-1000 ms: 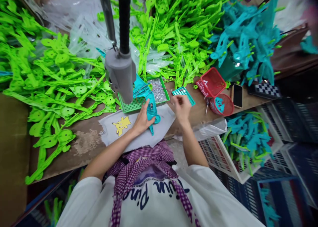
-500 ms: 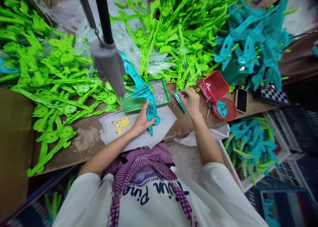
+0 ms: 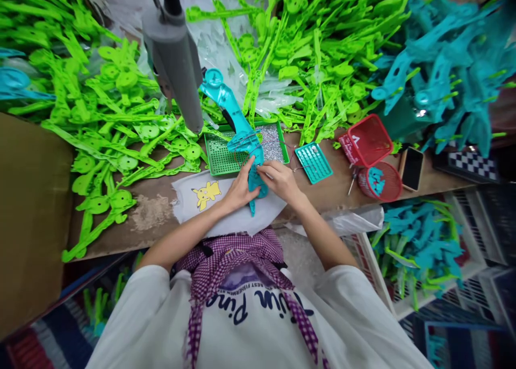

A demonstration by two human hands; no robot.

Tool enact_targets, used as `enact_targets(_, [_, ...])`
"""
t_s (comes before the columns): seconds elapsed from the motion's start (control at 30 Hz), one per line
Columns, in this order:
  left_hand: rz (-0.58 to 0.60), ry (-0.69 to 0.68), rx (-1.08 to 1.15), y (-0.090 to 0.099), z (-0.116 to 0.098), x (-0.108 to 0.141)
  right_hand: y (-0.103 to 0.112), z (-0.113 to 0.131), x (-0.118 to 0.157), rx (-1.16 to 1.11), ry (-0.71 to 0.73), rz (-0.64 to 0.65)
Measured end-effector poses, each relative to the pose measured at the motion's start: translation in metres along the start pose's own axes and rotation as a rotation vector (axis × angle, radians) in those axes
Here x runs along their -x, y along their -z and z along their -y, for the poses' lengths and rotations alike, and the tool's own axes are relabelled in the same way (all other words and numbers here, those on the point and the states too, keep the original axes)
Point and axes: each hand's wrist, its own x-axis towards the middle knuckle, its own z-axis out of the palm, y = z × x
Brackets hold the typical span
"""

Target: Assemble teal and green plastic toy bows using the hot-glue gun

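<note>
A turquoise plastic part [image 3: 236,116], long and shaped like one half of a shell, lies across a green perforated tray [image 3: 226,159] and a pale cloth [image 3: 185,199] with a yellow cartoon print. My left hand [image 3: 241,189] grips its lower end, thumb along the edge. Pinched fingers of my right hand [image 3: 284,182] are at the part's lower section; whatever they hold is too small to make out. Thin reddish wires run over the part's middle. To the right of my right hand lies a small teal tray [image 3: 313,163] with rows of small round pieces.
A grey hanging tool [image 3: 175,62] comes down at upper left. Bright green plastic parts [image 3: 121,84] pile along the back, turquoise parts [image 3: 439,51] at right. Two red baskets [image 3: 370,143], a screwdriver [image 3: 352,181] and a phone [image 3: 411,168] sit on the right.
My right hand has moved left from the small teal tray to the turquoise part. My left hand still grips the part. The view has shifted slightly.
</note>
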Motion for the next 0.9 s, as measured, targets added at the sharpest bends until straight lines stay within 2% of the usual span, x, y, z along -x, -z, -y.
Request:
enact_targets(0.17, [0.001, 0.018, 0.000, -0.001, 0.003, 0.001, -0.001, 0.005, 0.002, 0.014, -0.029, 0.057])
enact_targets(0.33, [-0.023, 0.019, -0.013, -0.001, 0.003, 0.000, -0.014, 0.025, 0.019, 0.115, -0.180, 0.110])
enact_targets(0.4, [-0.035, 0.029, -0.014, 0.000, 0.000, 0.002, -0.019, 0.036, 0.029, 0.051, -0.244, 0.070])
enact_targets(0.5, [-0.028, 0.012, -0.001, -0.001, -0.008, 0.005, -0.022, 0.047, 0.034, -0.168, -0.431, -0.129])
enact_targets(0.6, [0.055, -0.050, -0.017, -0.001, -0.025, 0.009, -0.019, 0.053, 0.025, -0.488, -0.590, -0.249])
enact_targets(0.67, [0.109, -0.049, -0.056, 0.005, -0.043, 0.016, -0.014, 0.051, 0.016, -0.648, -0.626, -0.253])
enact_targets(0.73, [0.151, -0.012, -0.091, 0.016, -0.064, 0.028, -0.007, 0.044, 0.015, -0.710, -0.645, -0.252])
enact_targets(0.83, [0.171, 0.003, -0.131, 0.041, -0.097, 0.051, 0.008, 0.026, 0.028, -0.721, -0.662, -0.185])
enact_targets(0.9, [0.081, -0.020, -0.148, 0.057, -0.116, 0.059, 0.021, 0.012, 0.042, -0.724, -0.674, -0.092])
